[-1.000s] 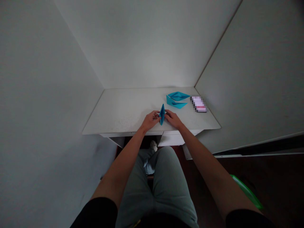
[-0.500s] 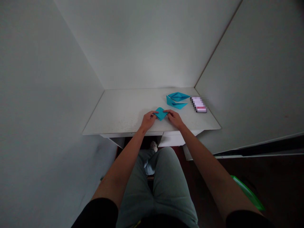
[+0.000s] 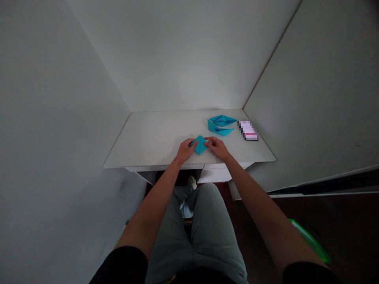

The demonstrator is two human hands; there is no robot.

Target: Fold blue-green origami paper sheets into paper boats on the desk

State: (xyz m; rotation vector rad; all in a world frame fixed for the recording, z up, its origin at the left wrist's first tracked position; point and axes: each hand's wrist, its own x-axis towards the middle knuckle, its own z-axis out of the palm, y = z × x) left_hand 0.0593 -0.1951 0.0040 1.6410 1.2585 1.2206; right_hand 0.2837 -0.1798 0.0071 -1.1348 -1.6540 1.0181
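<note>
Teal origami paper point(image 3: 199, 144) lies folded to a diamond on the tabletop point(image 3: 148, 157), w/ L hand point(image 3: 186, 150) pressing flat on its left side and R hand point(image 3: 217, 148) spread, fingertips on its right corner; 2 folded paper boats point(image 3: 222, 120) sit done just beyond, this piece not yet boat-shaped.

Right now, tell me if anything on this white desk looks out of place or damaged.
One oddity: the flat pink-and-white rectangular item at the white desk's right end is pixelated, so its condition cannot be told.

Folded paper point(image 3: 199, 144) on desk point(image 3: 148, 148), boats point(image 3: 222, 120) behind
</note>
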